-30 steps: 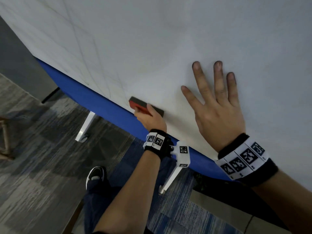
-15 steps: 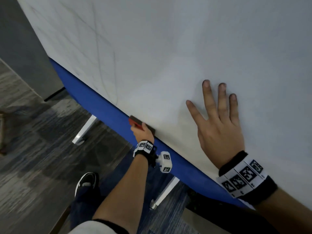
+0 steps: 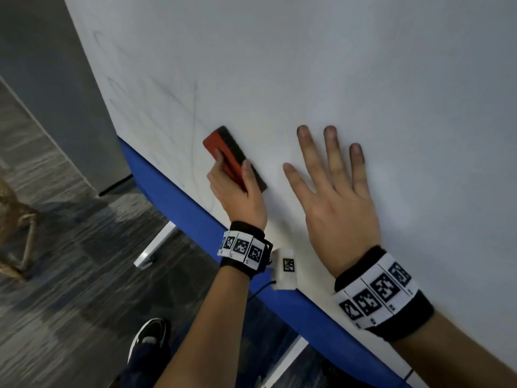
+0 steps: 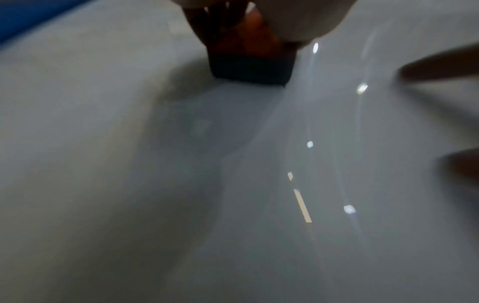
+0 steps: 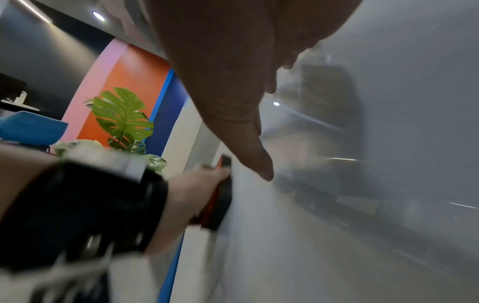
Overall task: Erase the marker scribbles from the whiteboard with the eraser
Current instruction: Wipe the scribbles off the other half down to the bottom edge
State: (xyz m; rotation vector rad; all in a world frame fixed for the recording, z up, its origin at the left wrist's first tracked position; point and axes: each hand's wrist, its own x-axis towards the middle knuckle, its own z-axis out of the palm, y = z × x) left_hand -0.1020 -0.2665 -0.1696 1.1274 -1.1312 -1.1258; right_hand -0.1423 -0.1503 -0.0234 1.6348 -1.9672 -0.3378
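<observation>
Up from the board's edge, left hand point(image 3: 237, 191) grips eraser point(image 3: 233, 156), hiding its fingers; right hand point(image 3: 340, 205) splayed flat.

One whiteboard point(image 3: 335, 65), one eraser point(image 3: 233, 156), two hands: left point(image 3: 237, 197) and right point(image 3: 340, 217). Two marker wristbands, left point(image 3: 242, 249) and right point(image 3: 380, 295); two white board legs point(image 3: 155, 247), one shoe point(image 3: 149, 336). In the right wrist view, one plant point(image 5: 122, 116).
</observation>
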